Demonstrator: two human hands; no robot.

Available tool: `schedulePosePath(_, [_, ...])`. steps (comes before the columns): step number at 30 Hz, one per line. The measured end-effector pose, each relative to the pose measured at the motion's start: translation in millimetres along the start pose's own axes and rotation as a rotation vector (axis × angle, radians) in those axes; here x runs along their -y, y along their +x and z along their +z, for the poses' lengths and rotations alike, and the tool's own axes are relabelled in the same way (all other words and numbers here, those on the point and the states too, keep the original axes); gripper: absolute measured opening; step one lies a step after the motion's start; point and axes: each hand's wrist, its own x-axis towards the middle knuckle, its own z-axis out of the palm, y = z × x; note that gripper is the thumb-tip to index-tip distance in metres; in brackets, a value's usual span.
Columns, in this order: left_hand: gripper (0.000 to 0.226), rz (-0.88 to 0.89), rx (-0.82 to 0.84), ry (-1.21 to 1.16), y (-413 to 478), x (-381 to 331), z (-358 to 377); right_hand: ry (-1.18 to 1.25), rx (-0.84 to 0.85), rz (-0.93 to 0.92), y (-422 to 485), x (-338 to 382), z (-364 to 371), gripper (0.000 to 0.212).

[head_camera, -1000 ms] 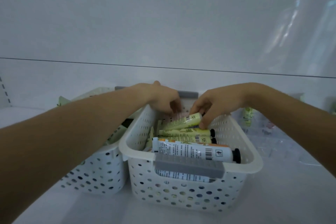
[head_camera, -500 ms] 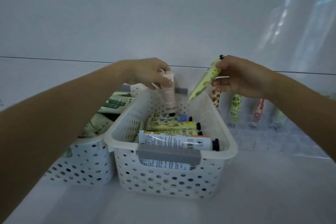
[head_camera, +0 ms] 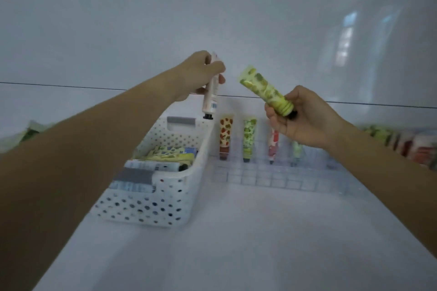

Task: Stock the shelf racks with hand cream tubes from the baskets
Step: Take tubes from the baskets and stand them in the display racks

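My left hand [head_camera: 201,75] grips a pale pink hand cream tube [head_camera: 211,97], cap down, above the far end of the white perforated basket [head_camera: 170,198]. My right hand [head_camera: 305,120] holds a green patterned tube [head_camera: 264,91] by its cap end, tilted up to the left, above the clear grid rack [head_camera: 279,177]. In the rack's back row stand several tubes, cap down: a strawberry-patterned tube [head_camera: 225,137], a green tube [head_camera: 248,139], a red tube [head_camera: 273,146] and a pale green one partly hidden by my right hand. More tubes lie in the basket.
The basket and rack sit side by side on a white shelf with a white back wall. Further tubes [head_camera: 402,142] stand blurred at the far right. Something green [head_camera: 30,132] shows at the far left behind my left arm.
Both hands lifted tubes out of the basket and moved right toward the rack. The right hand turned its green tube so the crimped end points up. The view shifted right.
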Motion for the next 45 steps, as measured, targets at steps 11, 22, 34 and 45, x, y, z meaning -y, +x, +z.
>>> schedulePosePath(11, [0.016,-0.082,-0.096,-0.623,-29,-41,167,-0.157,-0.315,-0.259,-73,36,-111,0.016])
schedulePosePath(22, [0.039,-0.102,-0.132,-0.592,-51,-8,264,-0.605,-0.535,-0.631,-100,29,-173,0.029])
schedulePosePath(34, [0.05,-0.167,-0.02,-0.601,-58,4,273,-1.165,-0.715,-0.626,-90,6,-189,0.038])
schedulePosePath(45, [0.044,-0.173,-0.007,-0.623,-53,13,284,-1.604,-0.746,-0.436,-78,-6,-194,0.058])
